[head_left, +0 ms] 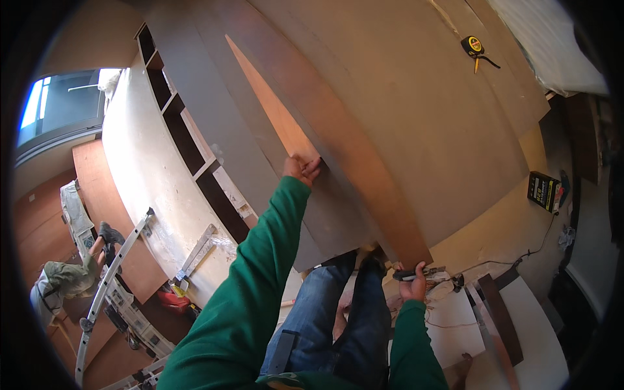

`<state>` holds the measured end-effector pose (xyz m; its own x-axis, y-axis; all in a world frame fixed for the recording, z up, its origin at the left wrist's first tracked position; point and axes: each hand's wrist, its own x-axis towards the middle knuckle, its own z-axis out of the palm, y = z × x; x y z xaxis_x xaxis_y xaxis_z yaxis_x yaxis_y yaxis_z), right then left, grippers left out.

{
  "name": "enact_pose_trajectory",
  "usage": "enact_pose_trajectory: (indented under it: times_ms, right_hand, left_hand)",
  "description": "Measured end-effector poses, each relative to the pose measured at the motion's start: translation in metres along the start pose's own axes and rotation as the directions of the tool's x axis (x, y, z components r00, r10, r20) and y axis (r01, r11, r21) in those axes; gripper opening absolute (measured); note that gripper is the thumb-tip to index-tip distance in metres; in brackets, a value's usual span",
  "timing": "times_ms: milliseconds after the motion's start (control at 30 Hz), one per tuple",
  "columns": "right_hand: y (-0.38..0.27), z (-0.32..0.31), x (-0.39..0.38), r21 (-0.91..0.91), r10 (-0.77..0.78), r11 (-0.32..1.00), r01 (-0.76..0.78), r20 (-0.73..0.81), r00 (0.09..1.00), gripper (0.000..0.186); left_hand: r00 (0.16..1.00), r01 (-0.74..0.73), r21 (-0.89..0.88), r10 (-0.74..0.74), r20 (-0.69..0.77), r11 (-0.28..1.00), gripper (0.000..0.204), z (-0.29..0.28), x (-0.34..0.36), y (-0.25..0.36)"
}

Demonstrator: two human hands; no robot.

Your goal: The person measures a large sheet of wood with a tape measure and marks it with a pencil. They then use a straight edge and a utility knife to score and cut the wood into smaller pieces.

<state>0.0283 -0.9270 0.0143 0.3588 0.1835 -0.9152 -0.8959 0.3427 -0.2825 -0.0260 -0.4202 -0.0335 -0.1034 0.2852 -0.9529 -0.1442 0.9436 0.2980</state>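
A long brown wooden strip [364, 156] runs across the large grey-brown panels, its near end by my right hand [415, 284]. That hand is closed round a black-handled hand tool with a metal end [404, 275], its thumb at the strip's corner. The tool's exact kind is unclear. My left hand [301, 169] rests on the grey panel [231, 123], fingers curled together at the lower end of a tapered orange-brown wood surface [266, 97]. What those fingers pinch, if anything, is hidden.
On the large panel [403, 84] lies a yellow-and-black tape measure [473, 45]. A dark box [545, 192] stands on the floor at the right, near a cable and offcuts [500, 318]. At the left are a ladder [107, 286], a shelf frame [182, 130] and another person [62, 286] bending down.
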Motion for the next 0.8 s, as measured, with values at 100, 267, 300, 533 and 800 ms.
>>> enact_pose_trajectory:
  times_ms: [100, 267, 300, 533, 800]
  right_hand:
    - [0.000, 0.040, 0.006, -0.028, 0.034, 0.999, -0.033, 0.039, 0.999, 0.062]
    - [0.011, 0.086, 0.011, -0.065, 0.061, 0.996, -0.059, 0.028, 0.998, 0.061]
    - [0.012, 0.089, 0.013, -0.061, 0.077, 0.995, -0.075, 0.035, 0.996, 0.060]
    - [0.002, 0.084, 0.023, -0.176, 0.087, 0.981, -0.086, -0.001, 0.996, 0.056]
    - [-0.055, 0.113, 0.078, -0.567, -0.466, 0.752, 0.336, -0.098, 0.879, 0.031]
  left_hand:
    - [0.977, -0.180, -0.046, 0.184, 0.107, 0.983, 0.071, 0.024, -0.021, 0.019]
    - [0.958, -0.244, 0.359, 0.168, 0.231, 0.901, 0.093, 0.059, -0.046, 0.017]
    - [0.960, -0.245, 0.424, 0.157, 0.232, 0.872, 0.098, 0.070, -0.050, 0.014]
    - [0.944, -0.291, 0.490, 0.165, 0.285, 0.822, 0.076, 0.066, -0.033, 0.020]
    - [0.920, -0.322, 0.496, 0.142, 0.366, 0.806, 0.057, 0.065, -0.026, 0.015]
